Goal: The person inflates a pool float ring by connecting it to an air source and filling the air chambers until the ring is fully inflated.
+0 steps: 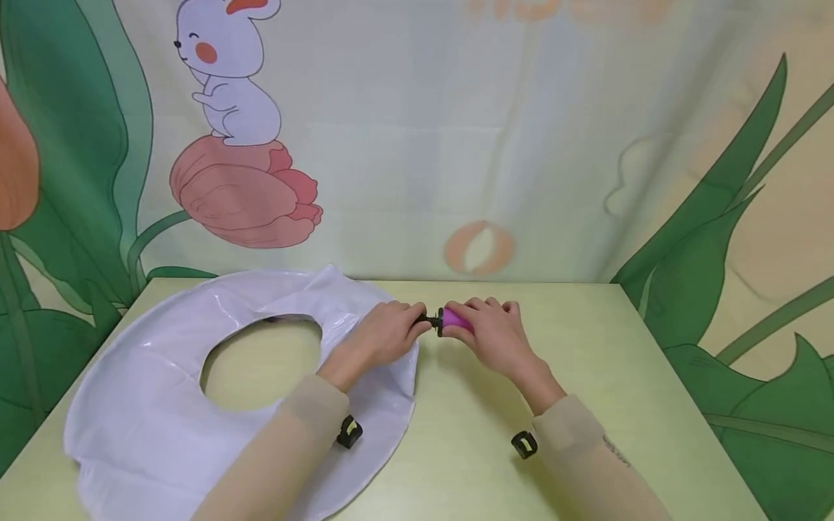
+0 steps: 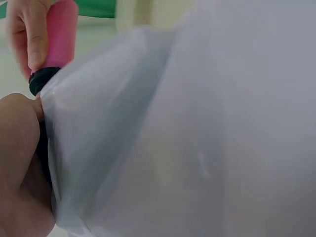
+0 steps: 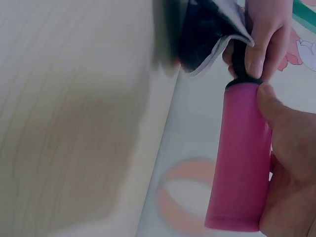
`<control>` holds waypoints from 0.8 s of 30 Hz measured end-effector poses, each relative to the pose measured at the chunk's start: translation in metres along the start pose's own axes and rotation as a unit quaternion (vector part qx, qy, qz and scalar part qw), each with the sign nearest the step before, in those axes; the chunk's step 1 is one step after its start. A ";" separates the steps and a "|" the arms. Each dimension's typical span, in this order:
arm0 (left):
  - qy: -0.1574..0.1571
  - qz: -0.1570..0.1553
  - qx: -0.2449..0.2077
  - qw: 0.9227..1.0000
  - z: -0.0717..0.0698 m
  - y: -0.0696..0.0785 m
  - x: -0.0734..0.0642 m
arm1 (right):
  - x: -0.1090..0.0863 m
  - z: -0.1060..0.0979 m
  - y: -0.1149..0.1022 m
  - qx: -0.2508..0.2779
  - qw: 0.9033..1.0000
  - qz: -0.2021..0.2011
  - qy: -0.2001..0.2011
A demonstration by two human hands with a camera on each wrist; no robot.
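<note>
A pink hand pump (image 1: 456, 319) with a black end is held level above the table, beside the right rim of a partly inflated, wrinkled white swim ring (image 1: 140, 405). My right hand (image 1: 496, 339) wraps round the pump's pink barrel (image 3: 240, 158). With thumb and fingers, my left hand (image 1: 389, 333) grips the black end (image 3: 239, 59), close against the ring's edge. In the left wrist view the ring's white film (image 2: 207, 128) covers most of the picture and hides part of that grip. I cannot tell whether the left fingers also pinch the ring's valve.
The swim ring spreads over the left half of the pale yellow table (image 1: 651, 405), its hole showing tabletop. Behind the table hangs a printed cloth (image 1: 404, 145) with a rabbit and flowers. Black clips (image 1: 524, 444) sit by both sleeves.
</note>
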State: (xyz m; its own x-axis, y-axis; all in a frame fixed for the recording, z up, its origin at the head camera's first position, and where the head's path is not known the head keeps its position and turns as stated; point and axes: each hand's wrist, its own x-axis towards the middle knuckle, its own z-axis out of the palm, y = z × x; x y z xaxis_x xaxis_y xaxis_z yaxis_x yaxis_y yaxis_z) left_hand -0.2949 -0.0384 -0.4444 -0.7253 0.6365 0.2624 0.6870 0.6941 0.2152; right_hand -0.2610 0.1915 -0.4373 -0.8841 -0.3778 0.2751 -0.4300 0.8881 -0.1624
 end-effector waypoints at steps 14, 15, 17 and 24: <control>-0.013 0.003 0.030 0.999 -0.010 -0.014 -0.004 | -0.015 -0.010 0.036 0.057 0.998 0.035 -0.022; -0.012 0.002 0.032 0.999 -0.009 -0.010 -0.001 | -0.011 -0.009 0.029 0.052 0.998 0.028 -0.015; -0.009 0.002 0.035 0.999 -0.007 -0.004 0.003 | -0.003 -0.008 0.014 0.036 0.999 0.012 -0.004; -0.007 0.010 0.020 1.000 -0.009 -0.011 0.000 | 0.002 -0.007 0.003 0.030 0.999 0.007 -0.009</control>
State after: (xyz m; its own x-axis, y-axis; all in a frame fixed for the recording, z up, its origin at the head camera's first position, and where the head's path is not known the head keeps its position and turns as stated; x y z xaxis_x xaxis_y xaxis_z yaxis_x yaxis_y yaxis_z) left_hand -0.3016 -0.0488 -0.4384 -0.7117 0.6550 0.2541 0.6996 0.6934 0.1721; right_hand -0.2631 0.1955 -0.4304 -0.8929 -0.3710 0.2553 -0.4278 0.8758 -0.2236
